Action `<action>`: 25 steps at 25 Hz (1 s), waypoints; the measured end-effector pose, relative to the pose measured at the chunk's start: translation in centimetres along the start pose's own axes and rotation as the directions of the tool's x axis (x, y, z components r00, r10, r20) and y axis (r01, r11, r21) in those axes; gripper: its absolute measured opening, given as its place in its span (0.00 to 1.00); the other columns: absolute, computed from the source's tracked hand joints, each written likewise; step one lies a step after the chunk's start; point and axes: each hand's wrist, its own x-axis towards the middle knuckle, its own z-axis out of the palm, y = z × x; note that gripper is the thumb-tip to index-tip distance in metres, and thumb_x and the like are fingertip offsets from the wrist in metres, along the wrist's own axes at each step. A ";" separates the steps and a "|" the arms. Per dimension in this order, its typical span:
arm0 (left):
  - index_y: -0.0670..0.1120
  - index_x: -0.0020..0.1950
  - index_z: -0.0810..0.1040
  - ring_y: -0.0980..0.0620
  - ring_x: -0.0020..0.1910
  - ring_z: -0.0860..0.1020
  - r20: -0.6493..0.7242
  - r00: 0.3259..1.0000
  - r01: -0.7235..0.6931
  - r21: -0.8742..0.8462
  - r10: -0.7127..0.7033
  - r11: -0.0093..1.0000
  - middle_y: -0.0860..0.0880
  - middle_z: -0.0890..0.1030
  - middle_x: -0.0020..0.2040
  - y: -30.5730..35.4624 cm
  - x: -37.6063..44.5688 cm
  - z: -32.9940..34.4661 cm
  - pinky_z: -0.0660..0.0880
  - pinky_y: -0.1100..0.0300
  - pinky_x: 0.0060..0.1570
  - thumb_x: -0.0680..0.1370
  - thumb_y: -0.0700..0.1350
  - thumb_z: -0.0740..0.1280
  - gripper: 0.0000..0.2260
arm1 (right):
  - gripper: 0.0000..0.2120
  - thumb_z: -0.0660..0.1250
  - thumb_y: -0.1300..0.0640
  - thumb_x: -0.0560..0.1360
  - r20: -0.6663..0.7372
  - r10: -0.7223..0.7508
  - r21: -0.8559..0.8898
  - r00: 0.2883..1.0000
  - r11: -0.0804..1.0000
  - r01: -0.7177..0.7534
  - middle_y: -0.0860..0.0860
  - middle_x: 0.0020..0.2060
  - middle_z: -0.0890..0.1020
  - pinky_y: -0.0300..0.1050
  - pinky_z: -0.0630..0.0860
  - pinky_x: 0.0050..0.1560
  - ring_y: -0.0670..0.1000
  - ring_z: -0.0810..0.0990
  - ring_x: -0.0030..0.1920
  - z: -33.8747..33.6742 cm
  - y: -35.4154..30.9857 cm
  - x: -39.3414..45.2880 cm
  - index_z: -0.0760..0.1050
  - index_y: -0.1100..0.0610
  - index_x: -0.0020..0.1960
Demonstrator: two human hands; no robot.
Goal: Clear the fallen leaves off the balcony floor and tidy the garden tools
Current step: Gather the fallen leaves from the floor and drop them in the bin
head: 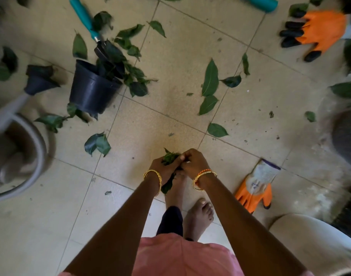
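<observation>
A person in a pink top stands barefoot on the tiled balcony floor, both hands working one small bunch of leaves. The left hand has its grip closed around the bunch, stems trailing below the wrist; the right hand curls in against it, fingertips pinching at the same leaves.

The job looks barely begun. Only this one handful is off the tiles, and most of the fall remains: roughly twenty loose leaves or clusters can be counted, thickest around the tipped black pot at upper left, with a long pair lying mid-floor and a single leaf just ahead of the hands. An exact leaf count is not possible, since the edges of the view are blurred.

The tools are untouched, by the look of it. One teal-handled trowel lies with its blade among the leaves above the pot, and a second teal handle shows at the top edge. Two orange gloves lie well apart, a clawed one at upper right and a grey-cuffed one beside the feet. One watering can sits at the left, its dark rose pointing toward the pot. A dark round object at the right edge cannot be made out.
</observation>
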 end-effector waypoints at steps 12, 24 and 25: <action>0.40 0.49 0.75 0.40 0.48 0.78 -0.244 0.913 0.242 -0.323 -0.327 0.915 0.41 0.79 0.44 -6.7 2.7 -3.3 0.76 0.49 0.54 0.73 0.52 0.68 0.15 | 0.17 0.66 0.61 0.73 0.019 -0.376 -0.639 0.926 0.708 0.301 0.58 0.60 0.72 0.51 0.75 0.57 0.58 0.73 0.58 0.4 3.0 3.4 0.75 0.58 0.61; 0.36 0.56 0.78 0.44 0.42 0.75 -0.012 0.976 0.206 -0.297 -0.219 0.932 0.41 0.78 0.42 -1.4 5.6 -1.3 0.76 0.52 0.47 0.76 0.42 0.66 0.13 | 0.06 0.68 0.65 0.71 -0.423 -0.547 -0.565 0.722 0.783 0.262 0.60 0.65 0.71 0.52 0.70 0.62 0.62 0.66 0.66 -4.3 2.3 6.5 0.83 0.60 0.46; 0.35 0.56 0.79 0.45 0.41 0.77 0.008 0.980 0.194 -0.276 -0.199 0.941 0.40 0.79 0.42 -0.3 6.0 -0.9 0.78 0.51 0.49 0.77 0.40 0.64 0.12 | 0.06 0.68 0.65 0.72 -0.405 -0.527 -0.582 0.747 0.779 0.234 0.59 0.67 0.70 0.52 0.69 0.63 0.62 0.65 0.67 -5.8 2.1 7.2 0.83 0.60 0.47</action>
